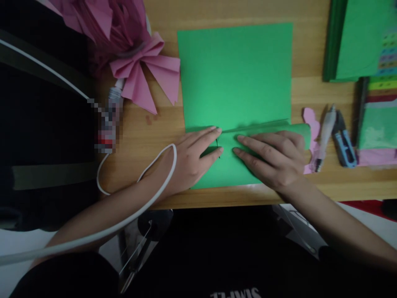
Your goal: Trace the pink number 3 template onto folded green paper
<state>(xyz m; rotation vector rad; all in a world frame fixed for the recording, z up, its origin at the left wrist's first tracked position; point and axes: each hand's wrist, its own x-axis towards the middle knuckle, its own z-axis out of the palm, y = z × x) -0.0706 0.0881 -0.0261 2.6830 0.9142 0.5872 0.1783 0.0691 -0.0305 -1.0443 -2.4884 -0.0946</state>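
A green sheet of paper (237,76) lies on the wooden table. Across its near part runs a green paper strip (273,127), curled or folded over at its right end. My left hand (189,157) rests palm down on the left side of this strip, fingers stretched and apart. From the right, my right hand (274,155) lies over the strip with its fingers extended, pressing on the paper; its thumb is partly hidden. Between the two hands a short thin dark line shows on the paper, and I cannot make out what it is.
Pink folded paper with a bow (142,62) sits at the far left, beside a pixelated tube (110,120). A white cable (149,205) loops over my left forearm. To the right lie a pink scalloped piece (311,120), a pen (325,134), blue snips (344,142) and green paper packs (356,41).
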